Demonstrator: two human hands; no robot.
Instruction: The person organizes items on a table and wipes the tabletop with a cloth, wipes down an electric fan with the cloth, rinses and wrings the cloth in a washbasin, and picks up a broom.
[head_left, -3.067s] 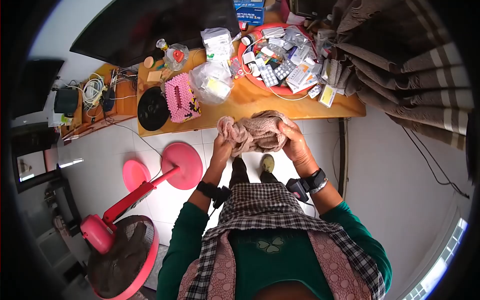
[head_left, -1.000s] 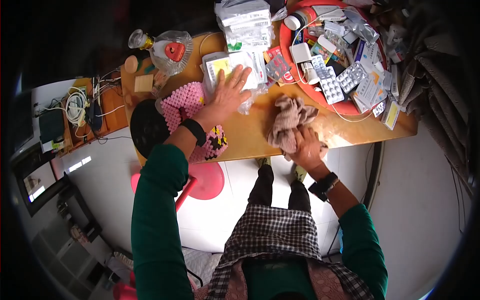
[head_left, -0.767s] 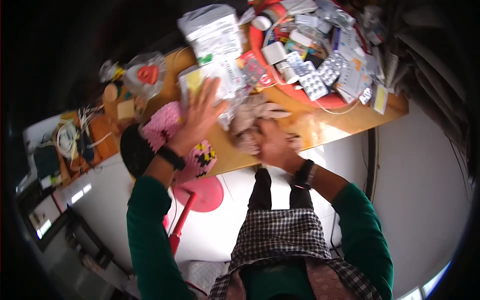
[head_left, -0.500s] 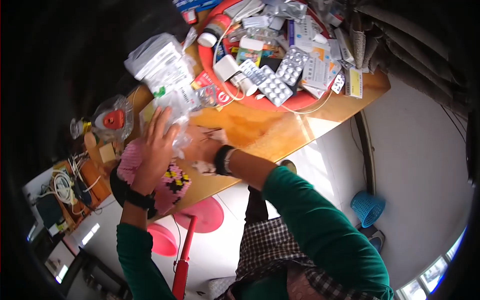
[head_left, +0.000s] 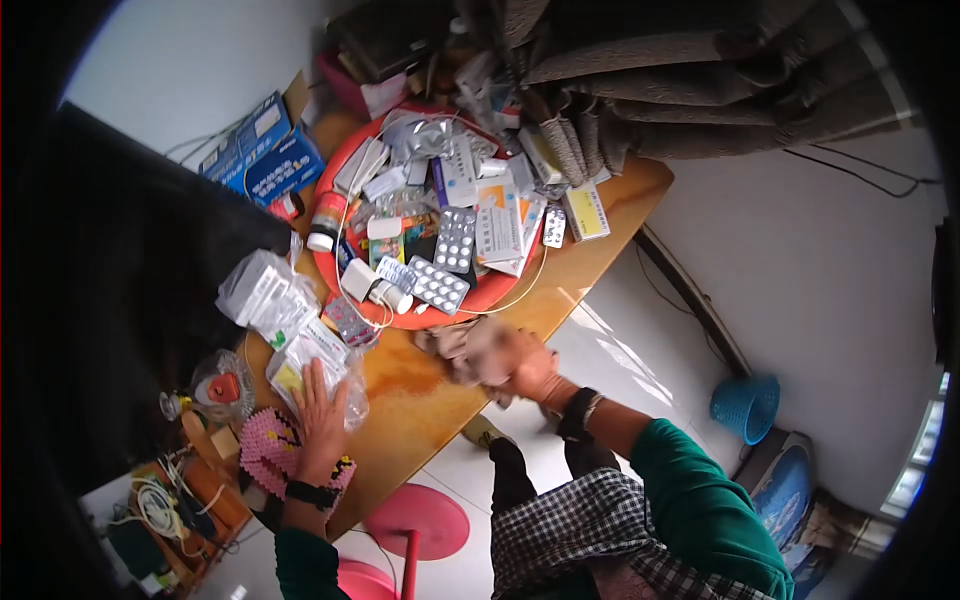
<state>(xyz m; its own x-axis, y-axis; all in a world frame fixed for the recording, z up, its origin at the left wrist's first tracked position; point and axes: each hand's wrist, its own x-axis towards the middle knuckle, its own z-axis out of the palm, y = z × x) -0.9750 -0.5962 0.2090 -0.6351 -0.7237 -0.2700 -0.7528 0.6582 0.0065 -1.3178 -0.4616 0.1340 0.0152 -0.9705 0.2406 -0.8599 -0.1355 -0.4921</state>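
My right hand (head_left: 532, 368), slightly blurred, is closed on a brownish-pink cloth (head_left: 450, 345) at the front edge of the wooden table (head_left: 395, 400). The cloth lies bunched and partly spread on the tabletop. On the left, my left hand (head_left: 322, 412) rests with its fingers stretched over clear plastic bags (head_left: 305, 350) holding printed papers or packets. Below its wrist lies a pink beaded item (head_left: 268, 450) with yellow and dark beads, partly hidden by the forearm.
A round red tray (head_left: 490, 292) holds pill blister packs (head_left: 438, 285), medicine boxes and a white-capped bottle (head_left: 326, 222). Blue boxes (head_left: 265, 155) stand behind. A white cable hangs over the tray's front. Below are a pink stool (head_left: 425, 520) and a blue basket (head_left: 745, 408).
My right hand has moved right with the cloth, away from my left hand and toward the table's edge. My left hand stays on the plastic bags. The view has shifted.
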